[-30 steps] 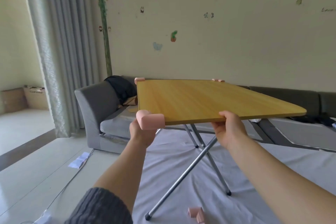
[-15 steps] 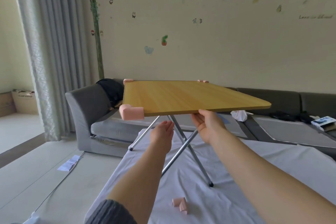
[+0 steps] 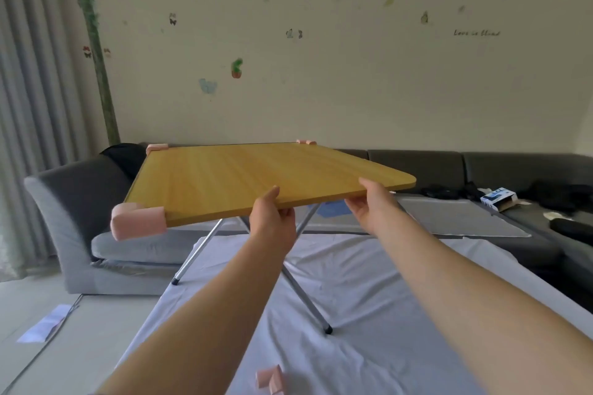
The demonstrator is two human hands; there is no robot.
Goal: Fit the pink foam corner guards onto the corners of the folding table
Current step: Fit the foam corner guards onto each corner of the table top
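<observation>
The folding table point(image 3: 237, 179) has a yellow wooden top on crossed metal legs and stands on a white sheet. Pink foam corner guards sit on its near-left corner point(image 3: 136, 225), far-left corner point(image 3: 156, 147) and far-right corner point(image 3: 306, 142). The near-right corner point(image 3: 407, 182) is bare. My left hand point(image 3: 272, 221) grips the near edge of the top, thumb on top. My right hand point(image 3: 372, 205) grips the same edge further right. A loose pink corner guard point(image 3: 271, 379) lies on the sheet near me.
A white sheet point(image 3: 369, 314) covers the floor under the table. A grey sofa point(image 3: 80, 202) runs behind it along the wall, with dark clothes and a small box point(image 3: 498, 199) on the right part. Curtains hang at left. Paper point(image 3: 45, 325) lies on the floor.
My left hand left the near-left guard and moved right along the near edge, now gripping it. The right hand also shifted right along the edge. The table top has turned in view.
</observation>
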